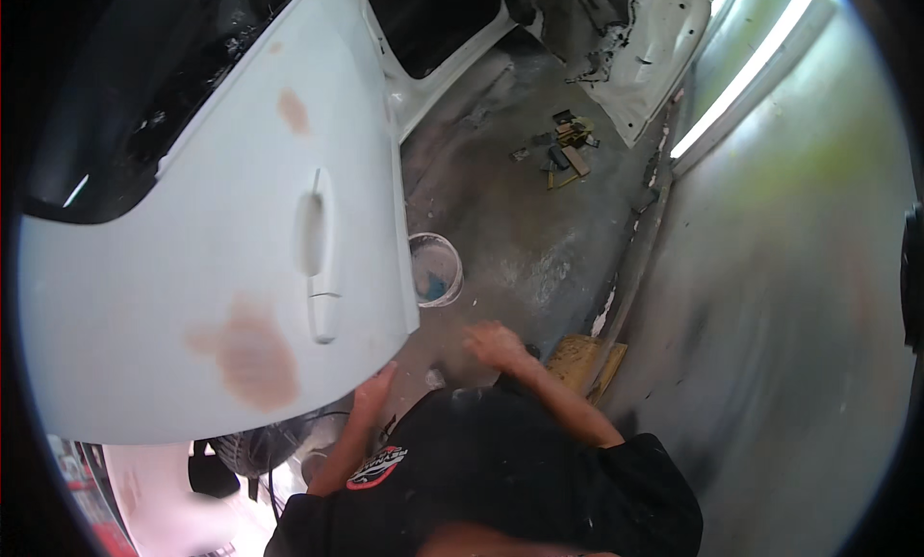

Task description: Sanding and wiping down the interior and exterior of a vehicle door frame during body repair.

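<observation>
A white car door (154, 307) fills the left, with a handle (318, 268) and beige patches on its paint. At the door's lower edge is my left hand (373, 389), thumb showing and fingers mostly hidden, apparently gripping that edge. My right hand (491, 343) hangs to the right of the door's corner, over the floor, its fingers blurred; whether it holds anything I cannot tell. A white bucket (448, 259) with pale grey contents and something blue stands beyond the hands, partly behind the door edge.
Another white door panel (664, 47) is at the upper right. Several blocks and pads (573, 158) lie on the floor (520, 211). A yellowish board (577, 360) sits beside the right wall (770, 365). A tyre (245, 451) and dark cables are under the door.
</observation>
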